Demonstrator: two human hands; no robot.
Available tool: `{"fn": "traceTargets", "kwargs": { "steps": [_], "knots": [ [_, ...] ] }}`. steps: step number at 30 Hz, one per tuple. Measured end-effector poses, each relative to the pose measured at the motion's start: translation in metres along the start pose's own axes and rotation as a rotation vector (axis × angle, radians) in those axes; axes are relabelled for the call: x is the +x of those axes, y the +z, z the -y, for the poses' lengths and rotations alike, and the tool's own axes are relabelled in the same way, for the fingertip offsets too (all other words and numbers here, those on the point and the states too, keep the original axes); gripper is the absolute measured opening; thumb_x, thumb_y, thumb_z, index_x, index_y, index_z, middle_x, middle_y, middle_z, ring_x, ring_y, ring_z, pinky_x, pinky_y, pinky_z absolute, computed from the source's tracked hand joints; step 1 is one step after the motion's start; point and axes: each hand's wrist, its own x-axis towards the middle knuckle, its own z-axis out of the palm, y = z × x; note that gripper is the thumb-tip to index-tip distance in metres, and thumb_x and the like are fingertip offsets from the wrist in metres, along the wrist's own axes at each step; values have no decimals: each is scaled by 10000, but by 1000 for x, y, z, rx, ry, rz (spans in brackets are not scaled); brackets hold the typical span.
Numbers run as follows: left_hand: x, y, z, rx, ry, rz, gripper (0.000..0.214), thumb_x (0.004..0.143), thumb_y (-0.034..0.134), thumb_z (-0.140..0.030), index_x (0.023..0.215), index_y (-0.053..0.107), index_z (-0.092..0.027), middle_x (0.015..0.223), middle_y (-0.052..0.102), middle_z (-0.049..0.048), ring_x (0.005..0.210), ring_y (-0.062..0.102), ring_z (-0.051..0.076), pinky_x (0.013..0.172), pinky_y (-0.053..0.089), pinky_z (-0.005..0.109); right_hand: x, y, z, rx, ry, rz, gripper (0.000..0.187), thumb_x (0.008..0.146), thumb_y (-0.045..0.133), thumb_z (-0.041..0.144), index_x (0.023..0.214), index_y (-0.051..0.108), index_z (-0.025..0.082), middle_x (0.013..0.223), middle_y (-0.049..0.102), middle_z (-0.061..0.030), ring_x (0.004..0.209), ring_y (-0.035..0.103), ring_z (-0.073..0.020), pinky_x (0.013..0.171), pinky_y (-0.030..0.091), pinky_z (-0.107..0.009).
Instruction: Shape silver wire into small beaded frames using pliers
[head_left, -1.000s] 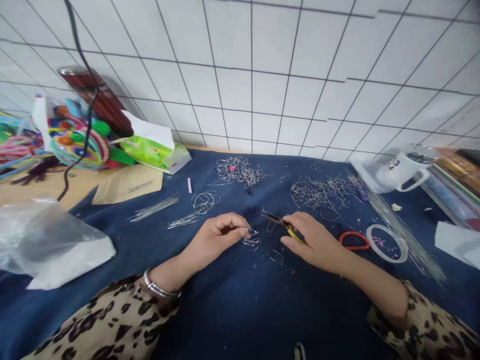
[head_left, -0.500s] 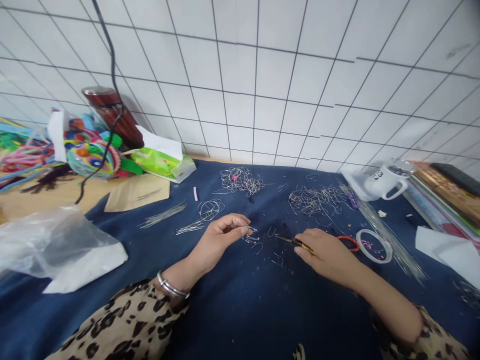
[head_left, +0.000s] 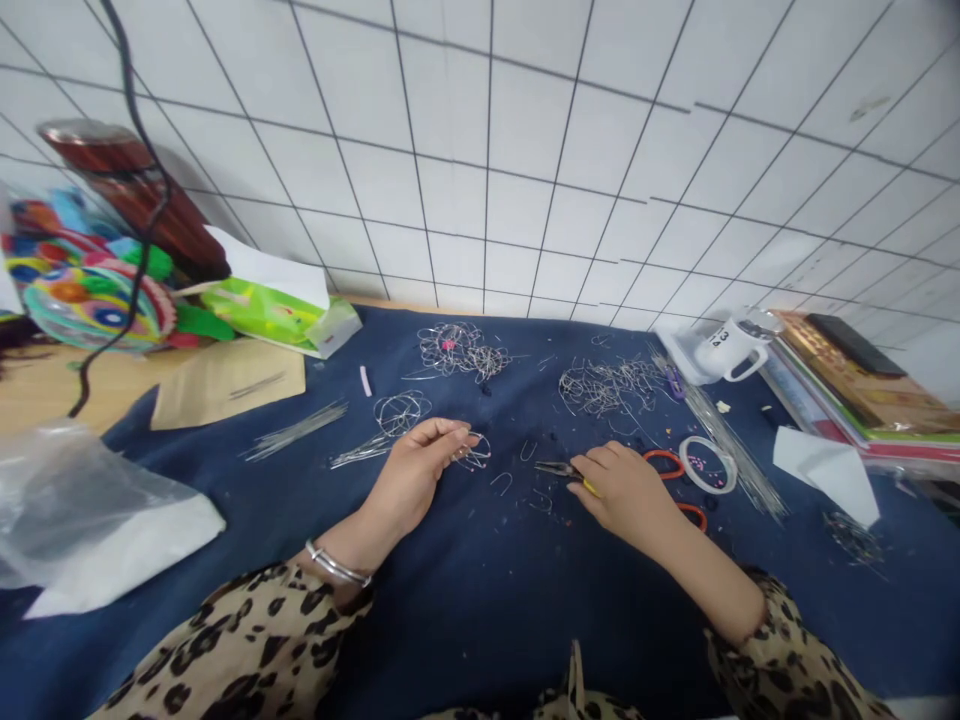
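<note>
Between the thumb and fingers of my left hand [head_left: 420, 470] is a small bent wire piece [head_left: 475, 455] with tiny pinkish beads on it. My right hand [head_left: 619, 490] is closed round pliers [head_left: 556, 468] with yellow handles, their dark jaws pointing left toward the wire piece but apart from it. A few short U-shaped wire bits [head_left: 502, 482] lie on the dark blue cloth [head_left: 465, 620] between my hands. Just behind my right hand are orange-handled scissors [head_left: 663, 463], partly hidden by it.
Tangled wire heaps [head_left: 611, 386] lie farther back. Straight wires [head_left: 296, 430] are at left, with more [head_left: 739, 450] at right beside a round lid [head_left: 707, 465] holding pink beads. A white mug [head_left: 731, 348], books [head_left: 840, 380], a plastic bag [head_left: 97, 510] and a red flask [head_left: 135, 190] stand around.
The whole view has shifted, so things sit farther left. My left hand has turned the beaded wire piece, which now shows more of its loop. The pliers stay in my right hand.
</note>
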Motion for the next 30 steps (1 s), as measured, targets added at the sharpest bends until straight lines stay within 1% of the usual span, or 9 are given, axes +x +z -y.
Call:
{"fn": "traceTargets", "kwargs": {
  "steps": [3,5,9,11,13,16,19,23,30],
  "knots": [
    [1,-1,2,-32,26,-23,143,707,711,-243,797,644,-154,848,673,43,832,627,159,778,450,271,-3,-5,16,159,33,104,273,873,470,408,999,594,200,856,621,-51,837,547,-190,761,388,-292],
    [1,-1,3,-41,36,-34,135,708,710,-240,789,644,-155,870,670,43,836,626,162,781,450,276,-1,-9,22,219,68,174,284,878,448,432,975,602,214,845,628,-44,826,571,-184,728,390,-277],
    [0,-1,4,-40,48,-38,135,717,700,-239,810,645,-158,871,668,40,831,628,164,785,449,285,13,-14,20,338,61,376,323,905,373,449,875,618,242,743,636,-5,693,590,-153,602,363,-243],
    [0,-1,4,-38,51,-44,142,711,705,-237,813,644,-157,870,670,39,825,630,164,782,449,287,20,-16,16,331,43,423,336,911,361,435,833,614,227,723,630,-7,661,579,-147,577,347,-242],
    [0,-1,4,-37,50,-53,150,700,713,-236,807,646,-155,867,673,39,819,633,165,774,450,287,26,-17,13,254,-26,366,299,898,398,418,845,604,207,757,621,-28,709,569,-162,614,352,-257],
    [1,0,3,-37,38,-61,152,692,719,-238,800,651,-156,850,681,39,813,637,167,767,452,286,31,-16,10,61,-147,178,232,871,466,365,903,588,171,847,596,-78,833,525,-207,722,350,-315],
    [3,-1,2,-39,25,-57,139,697,716,-235,794,651,-159,843,685,34,815,639,160,774,451,279,34,-9,5,-82,-263,40,201,881,449,287,938,578,143,887,575,-105,858,483,-223,749,335,-354],
    [5,-1,2,-36,-1,-70,141,690,721,-234,791,656,-161,856,689,37,821,642,161,765,459,273,37,3,-5,-128,-426,-37,183,892,419,200,969,574,141,877,567,-98,862,469,-216,748,338,-361],
    [8,-2,3,-18,-27,-77,136,703,715,-231,804,659,-159,879,680,41,836,640,167,785,464,281,49,19,-18,-170,-589,-113,220,897,400,119,1045,560,148,958,583,-105,902,483,-214,741,348,-367]
  ]
}}
